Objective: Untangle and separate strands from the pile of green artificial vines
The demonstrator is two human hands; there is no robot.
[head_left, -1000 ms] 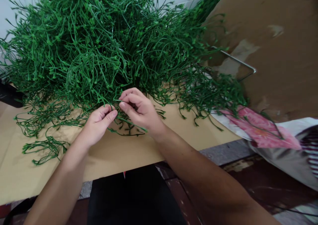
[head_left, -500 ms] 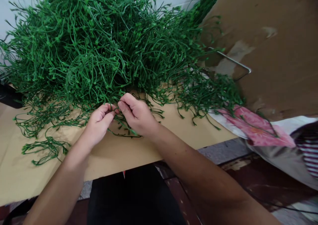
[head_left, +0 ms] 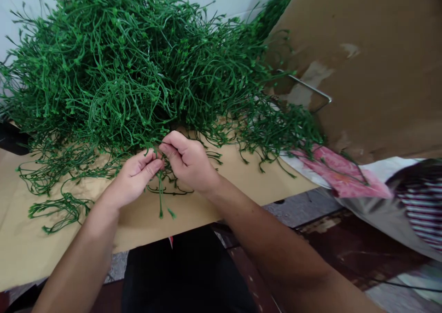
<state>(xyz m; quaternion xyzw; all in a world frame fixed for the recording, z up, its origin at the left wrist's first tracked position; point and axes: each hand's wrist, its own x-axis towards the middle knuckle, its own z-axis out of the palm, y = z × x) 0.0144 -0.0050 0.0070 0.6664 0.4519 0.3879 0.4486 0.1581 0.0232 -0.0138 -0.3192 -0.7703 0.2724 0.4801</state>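
Note:
A big tangled heap of green artificial plant stems [head_left: 138, 69] rises at the back of the work surface. In front of it, my left hand [head_left: 138, 172] pinches a thin green stem [head_left: 160, 193] between thumb and fingertips; its budded ends hang down below the fingers. Close beside, my right hand [head_left: 188, 161] is closed in a pinch, its fingertips nearly touching the left ones at the same stem. Where exactly the right fingers grip is partly hidden. A few loose stems lie on the surface behind and below the hands.
Tan paper [head_left: 241, 184] covers the table. A small bunch of stems [head_left: 62, 209] lies at left, near a black object [head_left: 14, 138]. At right stand a brown cardboard sheet [head_left: 380, 73] with a metal wire handle [head_left: 307, 86], pink patterned cloth [head_left: 348, 170] and striped fabric [head_left: 421, 211].
The stem's ends now hang straight down beneath my left hand, where before they slanted under the right hand. My hands have drawn slightly closer together. The view has shifted a little to the right.

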